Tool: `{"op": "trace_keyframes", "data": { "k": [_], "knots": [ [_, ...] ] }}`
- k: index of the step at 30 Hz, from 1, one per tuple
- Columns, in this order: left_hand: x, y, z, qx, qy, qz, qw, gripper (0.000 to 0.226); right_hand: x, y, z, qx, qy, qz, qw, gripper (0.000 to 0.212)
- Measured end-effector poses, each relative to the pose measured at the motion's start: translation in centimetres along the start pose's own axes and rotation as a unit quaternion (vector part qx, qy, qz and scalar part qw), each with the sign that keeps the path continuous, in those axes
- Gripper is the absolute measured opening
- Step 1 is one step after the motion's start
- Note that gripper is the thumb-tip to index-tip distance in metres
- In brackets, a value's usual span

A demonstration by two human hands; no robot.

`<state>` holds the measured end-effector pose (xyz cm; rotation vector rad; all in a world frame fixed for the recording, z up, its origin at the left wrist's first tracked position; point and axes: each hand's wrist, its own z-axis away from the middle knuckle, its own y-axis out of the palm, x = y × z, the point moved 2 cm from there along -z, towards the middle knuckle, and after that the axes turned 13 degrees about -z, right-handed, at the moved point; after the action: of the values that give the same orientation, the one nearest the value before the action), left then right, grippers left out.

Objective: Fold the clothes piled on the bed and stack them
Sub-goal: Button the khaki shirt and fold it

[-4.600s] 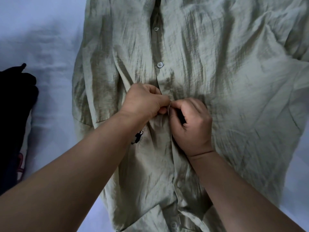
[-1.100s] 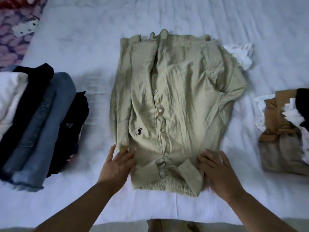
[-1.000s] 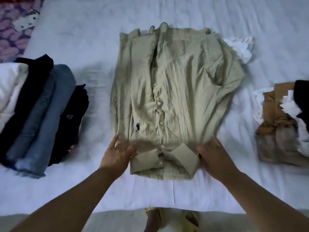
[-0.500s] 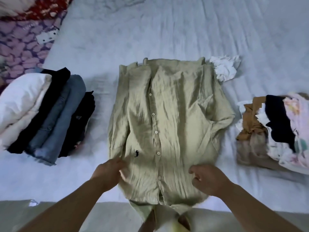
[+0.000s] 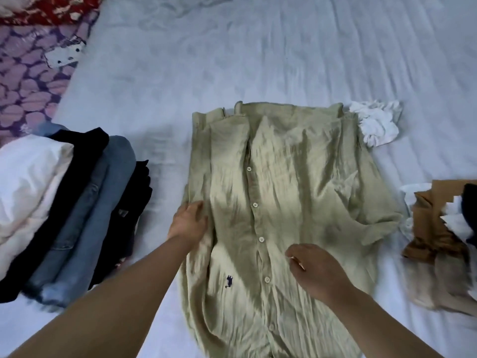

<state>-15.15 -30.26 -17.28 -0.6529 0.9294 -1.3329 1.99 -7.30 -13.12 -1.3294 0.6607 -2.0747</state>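
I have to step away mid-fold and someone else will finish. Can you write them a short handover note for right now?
Left hand: resting on the left edge of the green shirt; whether it has a grip there, I cannot tell.
Right hand: over the shirt's front, fingers loosely curled, holding nothing.
The shirt lies buttoned and face up on the bed.
Done: folded stack on the left.
Left: fold the shirt and stack it, then the unfolded pile on the right and the crumpled white garment.
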Motion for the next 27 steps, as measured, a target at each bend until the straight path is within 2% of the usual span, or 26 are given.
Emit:
{"op": "trace_keyframes", "data": {
  "k": [3, 6, 8, 10, 11, 13, 15, 16, 19, 20, 21, 22, 24, 25, 27],
  "knots": [
    [-1.0, -1.1, -3.8, 0.015, 0.004, 0.131, 0.991, 0.040, 0.8, 0.1, -1.9, 0.001, 0.012, -0.015, 1.000, 0.022],
    [-2.2, -3.0, -5.9, 0.015, -0.031, 0.245, 0.969, 0.030, 1.6, 0.0, -3.5, -0.004, 0.024, -0.025, 0.999, 0.020],
    [-2.5, -4.6, -5.9, -0.040, -0.058, 0.263, 0.962, 0.022, 2.3, -0.1, -4.7, -0.022, 0.027, -0.045, 0.998, 0.019],
    [-2.6, -6.0, -5.2, -0.139, -0.043, 0.186, 0.972, 0.039, 3.5, -0.2, -5.7, -0.038, 0.032, -0.069, 0.996, 0.021],
    [-2.8, -6.7, -4.7, -0.165, -0.009, 0.147, 0.975, 0.047, 4.3, -0.4, -6.4, -0.046, 0.031, -0.077, 0.995, 0.021],
    [-3.5, -7.1, -3.3, -0.187, 0.109, 0.085, 0.973, 0.053, 5.8, -0.9, -7.8, -0.074, 0.025, -0.086, 0.993, 0.021],
    [-4.9, -6.6, -1.9, -0.212, 0.258, 0.004, 0.942, 0.053, 6.5, -1.6, -8.9, -0.108, 0.032, -0.094, 0.989, 0.020],
    [-5.8, -6.1, -1.1, -0.192, 0.319, -0.054, 0.927, 0.053, 6.7, -2.1, -9.5, -0.124, 0.041, -0.098, 0.987, 0.019],
    [-7.2, -2.1, 1.0, 0.042, 0.395, -0.219, 0.891, 0.061, 6.4, -3.2, -10.4, -0.149, 0.067, -0.084, 0.983, 0.017],
    [-7.1, -0.9, 1.6, 0.094, 0.412, -0.221, 0.879, 0.061, 6.1, -3.4, -10.7, -0.149, 0.073, -0.075, 0.983, 0.017],
    [-6.6, 0.0, 2.1, 0.105, 0.431, -0.195, 0.875, 0.058, 5.8, -3.4, -10.9, -0.142, 0.079, -0.066, 0.984, 0.017],
    [-5.8, 0.3, 2.6, 0.090, 0.440, -0.143, 0.882, 0.054, 5.7, -3.4, -11.2, -0.134, 0.083, -0.060, 0.986, 0.017],
    [-3.7, 0.7, 2.4, -0.023, 0.419, -0.045, 0.907, 0.040, 5.8, -3.2, -12.0, -0.126, 0.073, -0.047, 0.988, 0.019],
    [-2.4, 0.7, 2.0, -0.097, 0.396, -0.032, 0.913, 0.030, 6.0, -3.0, -12.5, -0.126, 0.062, -0.038, 0.989, 0.021],
    [-0.5, 0.2, 1.5, -0.175, 0.318, -0.013, 0.932, 0.020, 6.9, -2.5, -13.7, -0.113, 0.032, -0.023, 0.993, 0.025]
  ]
}}
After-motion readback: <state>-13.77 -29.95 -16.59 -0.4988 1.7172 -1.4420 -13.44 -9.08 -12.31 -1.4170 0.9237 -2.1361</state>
